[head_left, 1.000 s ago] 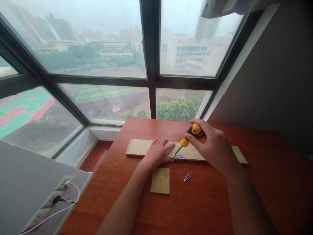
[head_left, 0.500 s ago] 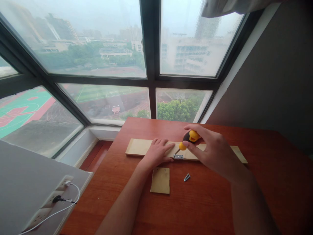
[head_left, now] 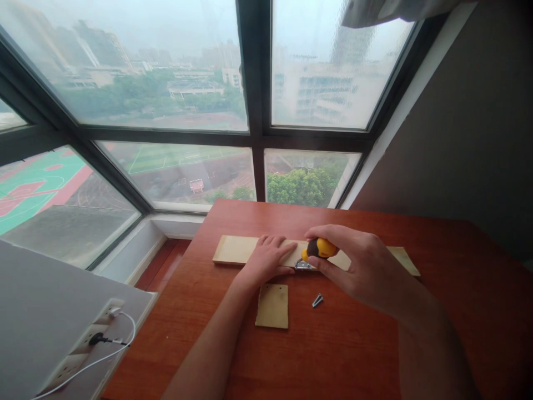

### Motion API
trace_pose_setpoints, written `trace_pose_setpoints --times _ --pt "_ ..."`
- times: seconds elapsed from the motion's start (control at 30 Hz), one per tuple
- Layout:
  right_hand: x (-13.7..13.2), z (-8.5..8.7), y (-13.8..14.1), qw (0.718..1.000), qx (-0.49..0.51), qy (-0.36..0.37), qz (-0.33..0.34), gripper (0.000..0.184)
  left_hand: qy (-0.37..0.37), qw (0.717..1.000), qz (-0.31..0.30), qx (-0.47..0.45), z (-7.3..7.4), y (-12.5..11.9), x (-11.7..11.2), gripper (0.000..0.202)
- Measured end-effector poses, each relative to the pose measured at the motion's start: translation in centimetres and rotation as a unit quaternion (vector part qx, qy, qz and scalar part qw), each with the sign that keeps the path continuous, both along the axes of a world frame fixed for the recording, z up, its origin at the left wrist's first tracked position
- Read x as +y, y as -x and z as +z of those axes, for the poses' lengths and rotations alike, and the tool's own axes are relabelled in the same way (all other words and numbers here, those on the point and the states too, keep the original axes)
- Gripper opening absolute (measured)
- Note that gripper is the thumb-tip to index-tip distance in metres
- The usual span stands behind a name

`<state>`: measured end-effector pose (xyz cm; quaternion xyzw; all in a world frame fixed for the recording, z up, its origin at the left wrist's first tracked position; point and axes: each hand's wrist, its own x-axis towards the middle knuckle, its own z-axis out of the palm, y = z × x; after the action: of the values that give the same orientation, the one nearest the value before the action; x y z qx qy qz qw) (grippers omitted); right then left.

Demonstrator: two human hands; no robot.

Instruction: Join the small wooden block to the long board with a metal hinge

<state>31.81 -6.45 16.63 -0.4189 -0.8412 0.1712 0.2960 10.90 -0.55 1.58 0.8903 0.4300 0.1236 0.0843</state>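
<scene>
lowered since a second ago, right hand (head_left: pixel 366 266) clenches the light, stiff screwdriver (head_left: pixel 317 248) by its stubby handle; left hand (head_left: pixel 268 256) lies flat, pinning the board (head_left: pixel 233 250).

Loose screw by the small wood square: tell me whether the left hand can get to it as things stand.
Probably yes. The loose screw lies bare on the table, just right of the small wood square. The left hand rests flat on the long board nearby; nothing lies between.
</scene>
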Motion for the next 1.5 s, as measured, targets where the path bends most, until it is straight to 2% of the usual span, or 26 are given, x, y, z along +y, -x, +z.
trace_pose_setpoints --times 0.1,0.2,0.37,0.57,0.63,0.73,0.8,1.0,1.1,1.27,1.33,1.43,1.5 --pt "-0.1 0.0 0.0 1.000 0.001 0.001 0.018 0.032 0.004 1.000 -0.002 0.001 0.0 0.0 0.0 0.058" --pt "0.0 -0.1 -0.1 1.000 0.003 -0.006 0.004 0.028 0.002 1.000 0.000 0.000 0.0 0.0 0.0 0.061" --pt "0.9 -1.1 0.0 0.997 -0.026 -0.036 -0.068 0.022 -0.009 1.000 0.003 0.004 -0.4 0.1 0.1 0.067" --pt "1.8 -2.1 0.4 0.977 -0.079 -0.084 -0.178 0.034 -0.012 1.000 0.000 0.008 -0.5 0.1 0.2 0.069" --pt "1.6 -2.0 0.4 0.981 -0.066 -0.074 -0.165 0.035 -0.014 1.000 0.000 0.005 -0.5 0.1 0.2 0.070" --pt "1.3 -1.7 0.3 0.996 -0.022 -0.028 -0.087 0.040 -0.009 1.000 0.000 0.003 -0.5 0.1 0.2 0.070" --pt "1.3 -1.7 0.3 0.998 -0.004 -0.008 -0.061 0.045 -0.005 1.000 -0.002 0.002 -0.5 0.2 0.2 0.071" --pt "2.1 -2.6 0.8 0.976 -0.051 -0.106 -0.181 0.045 0.013 1.000 -0.024 0.001 -0.2 0.7 0.3 0.085" --pt "2.2 -2.5 0.9 0.982 -0.020 -0.092 -0.163 0.045 0.010 0.999 -0.030 0.001 0.0 0.7 0.4 0.086" --pt "1.8 -1.8 0.6 0.996 0.040 -0.054 -0.058 0.044 0.001 1.000 -0.027 0.011 0.0 0.4 0.4 0.077" --pt "1.8 -1.9 0.7 0.994 0.027 -0.074 -0.082 0.040 -0.005 1.000 -0.025 0.016 -0.1 0.4 0.4 0.073" --pt "2.1 -2.4 1.3 0.981 0.002 -0.119 -0.153 0.032 -0.011 0.999 -0.027 0.020 -0.2 0.4 0.4 0.071" --pt "2.1 -2.6 1.7 0.979 0.006 -0.122 -0.162 0.034 -0.011 0.999 -0.026 0.019 -0.2 0.4 0.4 0.071"
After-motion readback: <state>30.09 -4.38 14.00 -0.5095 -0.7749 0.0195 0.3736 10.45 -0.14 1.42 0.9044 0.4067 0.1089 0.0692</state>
